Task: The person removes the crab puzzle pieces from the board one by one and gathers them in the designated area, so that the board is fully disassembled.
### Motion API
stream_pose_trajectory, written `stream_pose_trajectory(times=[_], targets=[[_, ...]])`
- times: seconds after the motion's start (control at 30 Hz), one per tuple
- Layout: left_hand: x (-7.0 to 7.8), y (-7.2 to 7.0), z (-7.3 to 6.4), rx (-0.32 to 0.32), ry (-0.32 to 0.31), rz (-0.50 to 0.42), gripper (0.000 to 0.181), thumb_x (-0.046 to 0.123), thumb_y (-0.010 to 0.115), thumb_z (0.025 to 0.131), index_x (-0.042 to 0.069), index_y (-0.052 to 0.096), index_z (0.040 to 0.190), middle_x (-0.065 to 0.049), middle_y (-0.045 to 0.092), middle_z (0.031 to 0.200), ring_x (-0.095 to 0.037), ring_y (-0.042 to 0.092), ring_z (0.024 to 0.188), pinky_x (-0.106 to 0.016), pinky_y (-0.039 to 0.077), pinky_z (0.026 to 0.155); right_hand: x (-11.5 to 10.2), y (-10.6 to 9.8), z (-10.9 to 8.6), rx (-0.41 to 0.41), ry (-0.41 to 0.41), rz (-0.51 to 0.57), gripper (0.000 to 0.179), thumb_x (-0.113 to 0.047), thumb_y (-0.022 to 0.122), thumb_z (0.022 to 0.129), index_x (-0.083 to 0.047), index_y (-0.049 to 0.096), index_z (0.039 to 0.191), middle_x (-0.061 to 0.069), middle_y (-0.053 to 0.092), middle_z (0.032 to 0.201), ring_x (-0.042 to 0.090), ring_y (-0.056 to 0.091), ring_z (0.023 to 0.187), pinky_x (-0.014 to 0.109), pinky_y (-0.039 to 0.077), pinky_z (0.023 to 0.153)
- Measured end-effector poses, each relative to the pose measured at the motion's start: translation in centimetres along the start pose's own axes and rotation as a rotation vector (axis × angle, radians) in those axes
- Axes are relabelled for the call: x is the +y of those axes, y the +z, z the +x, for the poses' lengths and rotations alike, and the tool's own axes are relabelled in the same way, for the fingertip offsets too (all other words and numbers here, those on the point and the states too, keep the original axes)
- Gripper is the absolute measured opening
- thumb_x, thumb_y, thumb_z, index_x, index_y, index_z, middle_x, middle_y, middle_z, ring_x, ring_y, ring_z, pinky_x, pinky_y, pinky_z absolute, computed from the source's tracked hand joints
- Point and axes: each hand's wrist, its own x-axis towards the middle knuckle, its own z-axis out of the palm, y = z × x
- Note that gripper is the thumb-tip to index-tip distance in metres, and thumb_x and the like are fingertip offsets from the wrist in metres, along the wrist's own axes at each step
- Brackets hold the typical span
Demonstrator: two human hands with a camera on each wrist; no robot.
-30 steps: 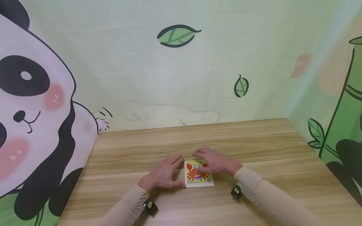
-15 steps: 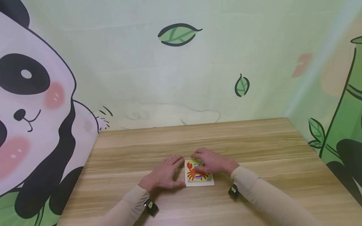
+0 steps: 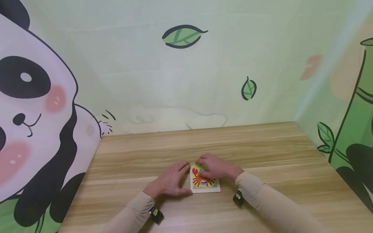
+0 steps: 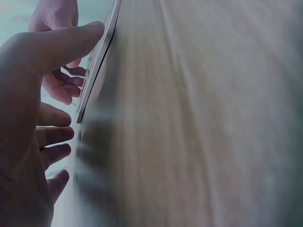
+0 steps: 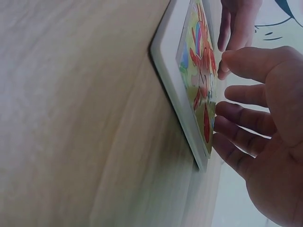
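A square crab picture puzzle (image 3: 205,184) with a pale frame lies flat on the wooden table. My left hand (image 3: 170,179) rests along its left side, thumb at the near left corner and fingers stretched toward the far left corner. Over the puzzle's upper right part lies my right hand (image 3: 218,166), its thumb above the crab and its fingers by the far edge. That hand hides one claw and part of the crab's eyes. In the right wrist view, the loosely bent fingers (image 5: 241,118) are near the puzzle's edge; whether the thumb presses the picture I cannot tell.
The wood-grain table (image 3: 131,155) reaches back to a pale green wall cloth (image 3: 131,64) printed with leaves and a large panda (image 3: 32,106). A small black camera sits under each wrist, the left camera (image 3: 156,215) and the right camera (image 3: 238,198).
My right hand has slid slightly left across the puzzle, covering more of the crab's upper right. The left hand and the puzzle have stayed nearly in place.
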Motion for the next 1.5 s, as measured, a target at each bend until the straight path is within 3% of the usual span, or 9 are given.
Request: stream_pose_trajectory(times=[0.3, 0.8, 1.5], targets=[[0.2, 0.0, -0.1, -0.006, 0.002, 0.001, 0.104, 0.07, 0.06, 0.079, 0.002, 0.029, 0.152, -0.014, 0.032, 0.156, -0.029, 0.029, 0.145, -0.042, 0.026, 0.12, -0.2, 0.0, 0.4, 0.009, -0.017, -0.03, 0.047, -0.034, 0.064, 0.092, -0.004, 0.061, 0.127, 0.011, 0.06, 0.122, 0.024, 0.056, 0.112, 0.039, 0.048, 0.101], [0.2, 0.3, -0.1, -0.014, 0.006, 0.02, 0.102, 0.07, 0.059, 0.08, 0.004, 0.029, 0.152, -0.012, 0.032, 0.156, -0.028, 0.031, 0.144, -0.042, 0.028, 0.119, -0.8, 0.0, 0.7, -0.049, 0.025, 0.003, 0.046, -0.035, 0.063, 0.093, -0.006, 0.061, 0.128, 0.011, 0.057, 0.124, 0.024, 0.053, 0.114, 0.04, 0.047, 0.102], [0.4, 0.4, 0.2, -0.024, -0.012, 0.025, 0.102, 0.071, 0.059, 0.08, 0.004, 0.03, 0.152, -0.012, 0.031, 0.157, -0.027, 0.031, 0.144, -0.043, 0.03, 0.119, -1.0, 0.3, 1.1, -0.051, 0.06, -0.024, 0.043, -0.037, 0.068, 0.091, -0.008, 0.064, 0.123, 0.005, 0.057, 0.113, 0.018, 0.053, 0.104, 0.035, 0.049, 0.095]])
